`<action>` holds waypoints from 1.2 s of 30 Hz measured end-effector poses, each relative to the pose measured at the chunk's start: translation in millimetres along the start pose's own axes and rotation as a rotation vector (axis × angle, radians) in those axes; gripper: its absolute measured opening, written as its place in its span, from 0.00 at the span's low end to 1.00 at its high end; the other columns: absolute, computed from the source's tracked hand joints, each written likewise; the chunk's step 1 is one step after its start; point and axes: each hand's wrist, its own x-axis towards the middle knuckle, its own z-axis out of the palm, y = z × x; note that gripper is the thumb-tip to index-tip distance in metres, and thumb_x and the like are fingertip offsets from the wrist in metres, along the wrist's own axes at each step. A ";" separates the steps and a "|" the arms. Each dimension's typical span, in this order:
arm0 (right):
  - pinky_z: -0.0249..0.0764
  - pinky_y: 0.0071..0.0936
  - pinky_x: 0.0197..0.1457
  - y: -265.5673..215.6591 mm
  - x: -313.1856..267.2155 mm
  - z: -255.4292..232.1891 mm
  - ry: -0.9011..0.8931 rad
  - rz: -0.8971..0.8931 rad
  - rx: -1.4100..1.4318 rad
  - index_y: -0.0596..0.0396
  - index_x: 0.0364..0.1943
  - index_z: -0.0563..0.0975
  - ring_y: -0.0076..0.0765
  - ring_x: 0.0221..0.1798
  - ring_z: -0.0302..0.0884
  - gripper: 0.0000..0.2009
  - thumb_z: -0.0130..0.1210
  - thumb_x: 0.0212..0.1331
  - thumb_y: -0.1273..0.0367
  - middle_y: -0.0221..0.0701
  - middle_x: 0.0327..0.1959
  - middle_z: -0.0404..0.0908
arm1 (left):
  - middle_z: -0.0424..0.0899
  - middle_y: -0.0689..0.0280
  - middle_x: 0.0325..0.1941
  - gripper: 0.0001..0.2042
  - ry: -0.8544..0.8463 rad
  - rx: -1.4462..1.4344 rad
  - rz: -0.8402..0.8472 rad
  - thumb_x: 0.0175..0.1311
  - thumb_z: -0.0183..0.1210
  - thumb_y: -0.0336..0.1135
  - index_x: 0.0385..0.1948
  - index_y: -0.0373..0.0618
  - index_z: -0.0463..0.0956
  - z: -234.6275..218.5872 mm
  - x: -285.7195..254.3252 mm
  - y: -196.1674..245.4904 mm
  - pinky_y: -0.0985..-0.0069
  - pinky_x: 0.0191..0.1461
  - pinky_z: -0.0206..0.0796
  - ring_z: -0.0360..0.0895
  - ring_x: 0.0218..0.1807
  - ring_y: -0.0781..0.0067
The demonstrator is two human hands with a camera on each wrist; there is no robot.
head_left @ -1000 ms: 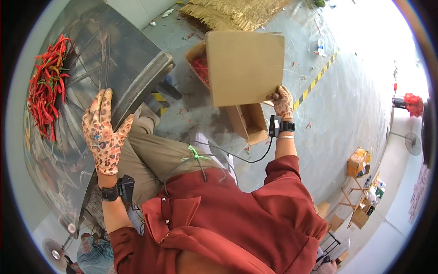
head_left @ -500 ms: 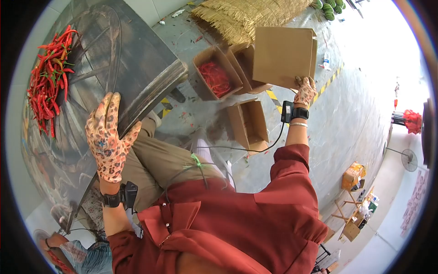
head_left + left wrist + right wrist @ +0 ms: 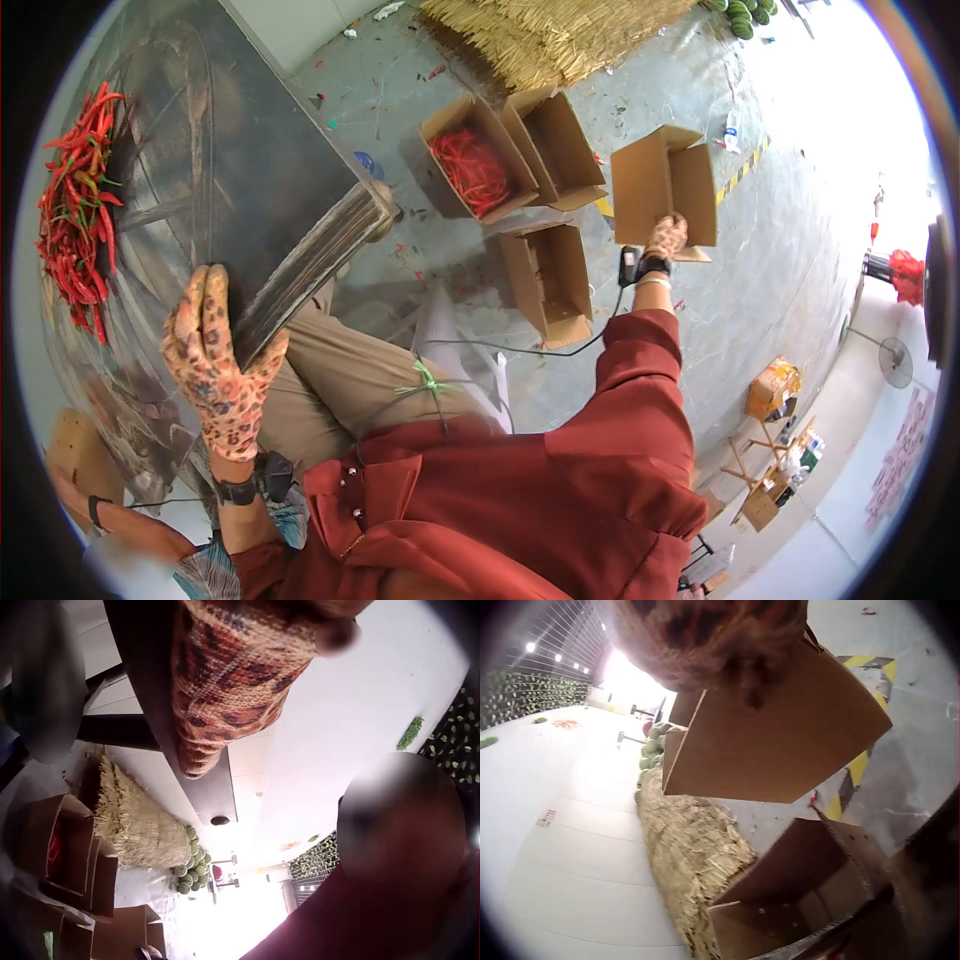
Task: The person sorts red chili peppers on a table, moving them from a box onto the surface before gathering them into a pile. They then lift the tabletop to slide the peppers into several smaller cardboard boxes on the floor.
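In the head view my gloved left hand rests on the corner edge of a dark worn table, fingers straight and thumb spread over the side. A pile of red chillies lies at the table's far left. Out to the right, my gloved right hand grips the near wall of an open cardboard box. In the right wrist view curled fingers hold the edge of that box, which is tilted.
On the floor stand a box of red chillies, an open box beside it and another nearer box. A straw mat lies behind them. Another person's arm shows at lower left.
The box in my right hand has moved right and turned, so its open inside now faces the head view. My left hand stays at the table edge.
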 end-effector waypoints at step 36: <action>0.72 0.37 0.50 -134.0 -51.9 143.0 -0.725 -0.560 -0.497 0.54 0.31 0.80 0.44 0.47 0.76 0.12 0.50 0.57 0.62 0.40 0.40 0.80 | 0.69 0.60 0.61 0.37 -0.056 0.076 -0.022 0.48 0.57 0.61 0.57 0.41 0.68 -6.1 -11.9 -5.9 0.60 0.64 0.52 0.63 0.61 0.58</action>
